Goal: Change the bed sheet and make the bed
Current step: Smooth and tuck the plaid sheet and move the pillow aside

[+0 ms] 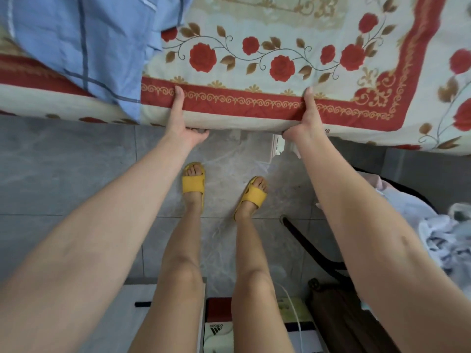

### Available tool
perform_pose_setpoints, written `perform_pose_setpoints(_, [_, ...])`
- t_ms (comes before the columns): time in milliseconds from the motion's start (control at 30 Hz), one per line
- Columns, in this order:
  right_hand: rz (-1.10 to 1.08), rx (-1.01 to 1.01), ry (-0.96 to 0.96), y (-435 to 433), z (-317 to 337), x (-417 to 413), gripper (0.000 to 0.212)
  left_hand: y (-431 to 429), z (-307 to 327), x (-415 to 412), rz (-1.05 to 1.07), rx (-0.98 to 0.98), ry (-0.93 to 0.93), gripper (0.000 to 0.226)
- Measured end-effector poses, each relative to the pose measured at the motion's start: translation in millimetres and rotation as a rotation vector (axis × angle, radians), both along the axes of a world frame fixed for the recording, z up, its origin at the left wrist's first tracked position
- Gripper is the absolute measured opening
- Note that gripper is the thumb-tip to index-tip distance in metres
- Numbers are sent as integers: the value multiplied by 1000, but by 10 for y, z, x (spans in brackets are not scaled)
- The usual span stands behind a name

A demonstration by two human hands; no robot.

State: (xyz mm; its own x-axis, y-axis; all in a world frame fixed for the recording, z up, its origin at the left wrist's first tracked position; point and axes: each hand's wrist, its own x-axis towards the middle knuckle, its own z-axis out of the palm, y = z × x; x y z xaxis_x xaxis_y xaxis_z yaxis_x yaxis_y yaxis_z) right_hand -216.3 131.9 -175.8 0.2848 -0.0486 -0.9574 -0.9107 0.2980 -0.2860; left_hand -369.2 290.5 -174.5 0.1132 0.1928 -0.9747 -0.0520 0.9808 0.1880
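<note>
A cream bed sheet (254,26) with red roses and a red border lies spread over the bed. My left hand (182,118) grips its near edge, thumb on the red border, fingers curled under the edge. My right hand (304,115) grips the same edge further right, thumb on top and fingers tucked beneath. A blue cloth with dark stripes (84,42) lies on the bed at the upper left and hangs over the side.
I stand on a grey tiled floor (63,161) in yellow slippers (193,182). A dark chair (331,289) with crumpled white laundry (438,240) stands at the right. A white cabinet (142,314) and boxes (219,324) are behind my legs.
</note>
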Motion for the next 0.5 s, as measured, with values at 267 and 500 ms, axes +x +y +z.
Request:
perform_pose_setpoints(267, [-19,122,-162,-316,230,-20,15,113,264,80,49,70,21,32])
perform_pose_setpoints(500, [3,143,-164,-330,216,-171,22,19,211,-126,89,102,-61,34])
